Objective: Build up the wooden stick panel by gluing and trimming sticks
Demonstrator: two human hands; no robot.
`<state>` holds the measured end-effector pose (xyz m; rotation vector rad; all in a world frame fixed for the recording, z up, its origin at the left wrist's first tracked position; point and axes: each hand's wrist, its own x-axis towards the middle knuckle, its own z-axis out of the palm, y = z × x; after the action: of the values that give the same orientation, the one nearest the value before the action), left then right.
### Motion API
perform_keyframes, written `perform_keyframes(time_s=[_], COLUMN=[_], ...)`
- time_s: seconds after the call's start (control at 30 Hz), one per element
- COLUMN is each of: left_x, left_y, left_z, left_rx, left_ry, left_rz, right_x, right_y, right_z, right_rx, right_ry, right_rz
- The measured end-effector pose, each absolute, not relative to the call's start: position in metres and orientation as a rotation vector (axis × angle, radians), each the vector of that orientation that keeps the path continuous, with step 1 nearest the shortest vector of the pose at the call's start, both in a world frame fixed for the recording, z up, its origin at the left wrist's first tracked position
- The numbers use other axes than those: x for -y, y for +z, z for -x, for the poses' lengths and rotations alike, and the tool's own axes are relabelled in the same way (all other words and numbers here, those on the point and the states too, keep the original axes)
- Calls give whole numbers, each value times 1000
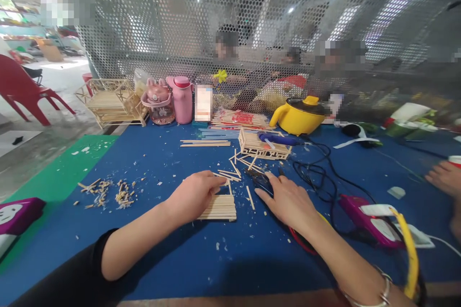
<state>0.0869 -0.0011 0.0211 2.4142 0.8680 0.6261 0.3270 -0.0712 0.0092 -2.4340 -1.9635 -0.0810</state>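
Note:
My left hand (194,195) lies curled on a small panel of glued wooden sticks (221,208) and holds it down on the blue table mat (162,249). My right hand (288,199) rests with fingers stretched out flat over dark pliers (260,180), fingertips touching them. Loose sticks (234,170) lie just beyond both hands. Farther back stands a stick frame (261,146) with a blue glue gun (279,139) lying on top.
A yellow pot (298,115), pink bottles (182,98) and a large stick model (113,100) line the mesh wall. Black cables (317,177) and a purple box (370,223) sit at right, where another person's hand (444,177) rests. Stick scraps (108,194) lie at left.

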Motion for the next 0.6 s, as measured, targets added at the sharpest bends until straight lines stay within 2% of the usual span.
perform_keyframes(time_s=[0.13, 0.23, 0.4, 0.6], left_x=[-2, -2, 3, 11], left_y=[18, 20, 23, 21], left_z=[-91, -92, -93, -69], left_rx=[-929, -937, -910, -838], left_ry=[600, 585, 586, 733], left_rz=[-2342, -2308, -2310, -2323], right_x=[65, 68, 69, 62], right_y=[12, 26, 39, 20], right_z=[-324, -315, -287, -274], right_rx=[1989, 2055, 2154, 2108], right_ry=[-178, -201, 194, 238], right_rz=[2393, 2143, 1605, 1537])
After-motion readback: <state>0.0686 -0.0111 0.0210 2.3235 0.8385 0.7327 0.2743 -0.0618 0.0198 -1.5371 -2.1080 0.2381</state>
